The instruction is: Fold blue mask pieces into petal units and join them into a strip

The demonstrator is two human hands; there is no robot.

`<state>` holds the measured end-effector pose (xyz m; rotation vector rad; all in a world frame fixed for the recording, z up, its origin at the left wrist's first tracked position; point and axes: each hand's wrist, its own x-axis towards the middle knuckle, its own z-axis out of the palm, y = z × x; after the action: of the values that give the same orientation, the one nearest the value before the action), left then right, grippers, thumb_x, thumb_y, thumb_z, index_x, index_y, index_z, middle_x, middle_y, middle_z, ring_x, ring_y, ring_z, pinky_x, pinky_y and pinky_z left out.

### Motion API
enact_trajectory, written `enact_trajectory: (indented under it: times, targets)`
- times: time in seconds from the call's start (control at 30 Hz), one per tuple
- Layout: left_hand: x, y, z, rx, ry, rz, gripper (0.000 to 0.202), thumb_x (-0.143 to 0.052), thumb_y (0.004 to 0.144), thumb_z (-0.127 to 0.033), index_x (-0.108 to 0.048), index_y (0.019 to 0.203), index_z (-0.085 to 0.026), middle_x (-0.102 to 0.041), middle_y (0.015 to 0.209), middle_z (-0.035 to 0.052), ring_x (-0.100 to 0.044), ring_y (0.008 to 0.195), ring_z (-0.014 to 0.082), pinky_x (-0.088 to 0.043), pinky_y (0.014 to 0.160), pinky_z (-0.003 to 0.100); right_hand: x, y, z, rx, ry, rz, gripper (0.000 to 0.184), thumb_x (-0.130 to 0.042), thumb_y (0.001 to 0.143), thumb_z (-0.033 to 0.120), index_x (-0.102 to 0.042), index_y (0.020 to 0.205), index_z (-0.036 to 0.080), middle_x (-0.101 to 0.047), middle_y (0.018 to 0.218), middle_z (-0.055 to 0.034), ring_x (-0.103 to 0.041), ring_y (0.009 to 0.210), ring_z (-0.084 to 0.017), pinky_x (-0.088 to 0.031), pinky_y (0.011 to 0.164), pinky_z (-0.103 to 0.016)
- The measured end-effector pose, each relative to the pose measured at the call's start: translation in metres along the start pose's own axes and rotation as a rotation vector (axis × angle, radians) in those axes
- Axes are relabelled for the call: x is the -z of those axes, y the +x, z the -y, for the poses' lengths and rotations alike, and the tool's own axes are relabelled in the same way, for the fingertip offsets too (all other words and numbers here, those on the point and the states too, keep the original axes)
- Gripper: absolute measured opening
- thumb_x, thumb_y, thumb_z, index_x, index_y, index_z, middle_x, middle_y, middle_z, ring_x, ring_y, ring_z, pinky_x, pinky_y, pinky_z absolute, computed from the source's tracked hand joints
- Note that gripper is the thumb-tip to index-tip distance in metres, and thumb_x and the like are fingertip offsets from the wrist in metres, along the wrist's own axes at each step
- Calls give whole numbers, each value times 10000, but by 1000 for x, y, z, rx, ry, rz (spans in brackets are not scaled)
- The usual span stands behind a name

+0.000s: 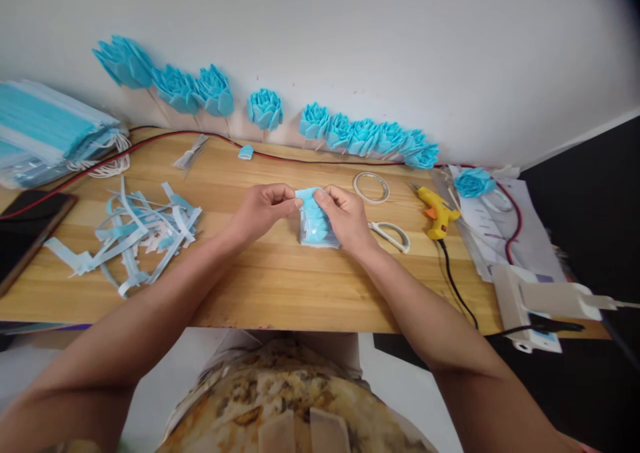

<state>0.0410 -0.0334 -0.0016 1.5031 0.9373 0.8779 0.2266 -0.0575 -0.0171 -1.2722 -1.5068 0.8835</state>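
Observation:
Both my hands meet at the middle of the wooden table, over a small clear packet or box (315,232) with light blue petal-like pieces in it. My left hand (265,210) pinches the left edge of a light blue fabric piece (306,194) between thumb and fingers. On its right side, my right hand (346,218) grips the same piece, thumb on top. Just right of that hand lie scissors with white handles (395,236), their blades partly hidden. A roll of white tape (371,188) lies flat behind them.
Blue fabric flowers (265,110) on stems line the wall. Fabric scraps (145,230), stacked face masks (55,130) and a phone (33,226) are at left. A yellow glue gun (436,212), its black cord and a power strip (530,306) are at right. A red-black cable (300,158) runs behind.

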Motion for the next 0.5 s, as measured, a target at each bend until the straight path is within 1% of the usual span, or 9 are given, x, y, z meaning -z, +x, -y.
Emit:
enact_trajectory:
  times: [0.07,0.13,0.2,0.27,0.37,0.43,0.5]
  targets:
    - [1,0,-1,5,-4,-1,301,-708,757,-432,-608,664,-163,-578,616,-10,-457,578,100,-341,582,251,2,2,-2,-8,19,9,494,-561,892,592,-420,626,200,-345,622,40,-320,598,-99,-276,562,-260]
    - [1,1,-3,9,-12,-29,314,-725,740,-435,-597,644,-165,-560,594,-16,-426,558,95,-327,559,248,3,3,-3,-20,64,36,509,-539,892,627,-435,637,200,-380,645,29,-356,621,-106,-310,583,-260]
    - [2,1,-4,-1,-26,-76,322,-729,733,-422,-569,611,-170,-511,556,-30,-384,531,87,-307,537,246,5,4,-2,-26,127,71,502,-526,894,643,-470,665,199,-422,681,18,-397,651,-113,-347,611,-258]
    - [2,1,-5,-21,-36,-102,331,-714,744,-408,-542,586,-174,-464,533,-39,-363,518,85,-299,529,246,5,4,0,-45,156,95,465,-569,876,624,-514,696,199,-436,689,19,-403,648,-111,-348,599,-251]
    - [3,2,-4,-35,-18,-56,367,-659,801,-449,-561,583,-170,-495,555,-18,-399,535,93,-328,540,247,4,4,2,-61,132,68,408,-660,829,560,-544,687,195,-418,638,35,-362,595,-98,-299,542,-242]
    - [3,2,-3,-22,-2,-6,410,-619,832,-502,-592,600,-165,-542,590,2,-431,553,101,-348,548,248,3,4,2,-51,123,28,400,-674,817,541,-544,669,193,-410,622,40,-347,582,-93,-291,536,-241]
    - [3,2,-1,0,8,33,412,-630,823,-524,-614,623,-163,-567,611,7,-444,561,103,-350,550,248,2,3,2,-53,118,9,408,-673,809,555,-550,667,193,-416,624,38,-350,585,-94,-297,539,-241]
